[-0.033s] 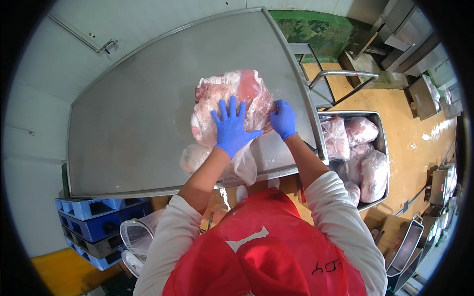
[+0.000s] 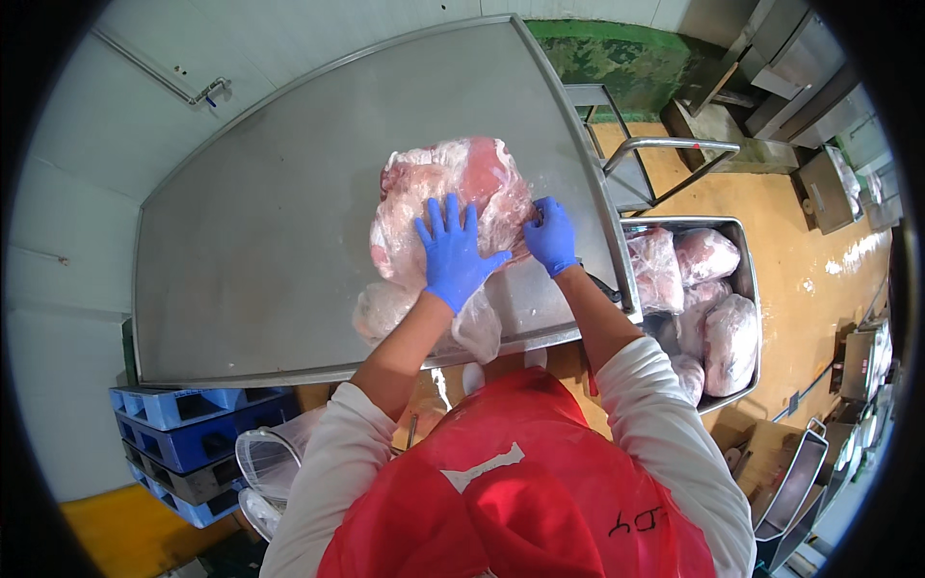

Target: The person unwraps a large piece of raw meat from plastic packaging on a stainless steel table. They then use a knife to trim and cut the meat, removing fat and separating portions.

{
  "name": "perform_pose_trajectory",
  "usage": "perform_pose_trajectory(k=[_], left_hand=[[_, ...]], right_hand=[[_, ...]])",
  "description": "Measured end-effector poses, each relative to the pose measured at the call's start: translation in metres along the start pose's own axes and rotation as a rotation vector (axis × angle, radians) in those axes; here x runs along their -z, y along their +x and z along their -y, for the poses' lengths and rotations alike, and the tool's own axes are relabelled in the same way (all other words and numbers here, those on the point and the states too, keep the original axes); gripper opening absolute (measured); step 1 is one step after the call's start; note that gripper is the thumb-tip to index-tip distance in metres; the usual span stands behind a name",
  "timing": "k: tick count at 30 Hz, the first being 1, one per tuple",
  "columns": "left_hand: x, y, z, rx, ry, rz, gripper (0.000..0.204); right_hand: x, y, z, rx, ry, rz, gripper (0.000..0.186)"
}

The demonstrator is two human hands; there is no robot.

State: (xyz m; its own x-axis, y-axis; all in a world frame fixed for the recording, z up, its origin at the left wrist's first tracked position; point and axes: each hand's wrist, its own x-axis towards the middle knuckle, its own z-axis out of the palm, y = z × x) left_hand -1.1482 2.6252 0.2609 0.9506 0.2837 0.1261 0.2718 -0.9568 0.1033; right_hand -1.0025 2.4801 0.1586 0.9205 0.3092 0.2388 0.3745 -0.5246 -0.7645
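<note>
A person in a glossy red apron (image 2: 414, 501) and white long sleeves (image 2: 665, 414) leans over a work surface, seen from above. Both hands wear thin blue gloves. The left hand (image 2: 451, 252) lies palm down, fingers spread wide, on a large, rounded slab of raw pink meat with white fat (image 2: 491, 178). The right hand (image 2: 551, 236), its fingers curled inward, is at the meat's right edge; whether it pinches anything cannot be told. Crumpled clear plastic (image 2: 479, 328) lies just below the left hand, at the meat's near side.

Beneath the hands and meat is a broad grey metal table (image 2: 260, 212), stretching well to their left. Right of the right hand, beyond the table's edge, a deep rectangular metal tub (image 2: 756, 318) holds several plastic-wrapped pieces of meat (image 2: 729, 337). Low and left of the hands are stacked blue and grey plastic pallets (image 2: 193, 443). Farther off, up and right of the grip, are a tubular metal trolley handle (image 2: 674, 143) and a worn green wall base (image 2: 607, 77).
</note>
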Motion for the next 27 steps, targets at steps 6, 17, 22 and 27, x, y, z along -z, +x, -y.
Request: perform_pose_trajectory(k=[6, 17, 22, 27], left_hand=[[-0.036, 0.016, 0.006, 0.04, -0.03, 0.0, 0.044], [0.028, 0.016, -0.045, -0.087, -0.834, 0.092, 0.022], [0.066, -0.059, -0.035, -0.199, -0.683, 0.385, 0.032], [0.044, -0.103, -0.004, -0.241, -0.268, 0.05, 0.099]], right_hand=[[0.006, -0.027, 0.001, 0.003, 0.251, 0.13, 0.031], [0.004, -0.055, 0.031, -0.172, 0.408, 0.161, 0.051], [0.046, -0.071, 0.061, 0.081, 0.307, -0.261, 0.052], [0.046, -0.113, -0.014, 0.453, 0.077, 0.341, 0.03]])
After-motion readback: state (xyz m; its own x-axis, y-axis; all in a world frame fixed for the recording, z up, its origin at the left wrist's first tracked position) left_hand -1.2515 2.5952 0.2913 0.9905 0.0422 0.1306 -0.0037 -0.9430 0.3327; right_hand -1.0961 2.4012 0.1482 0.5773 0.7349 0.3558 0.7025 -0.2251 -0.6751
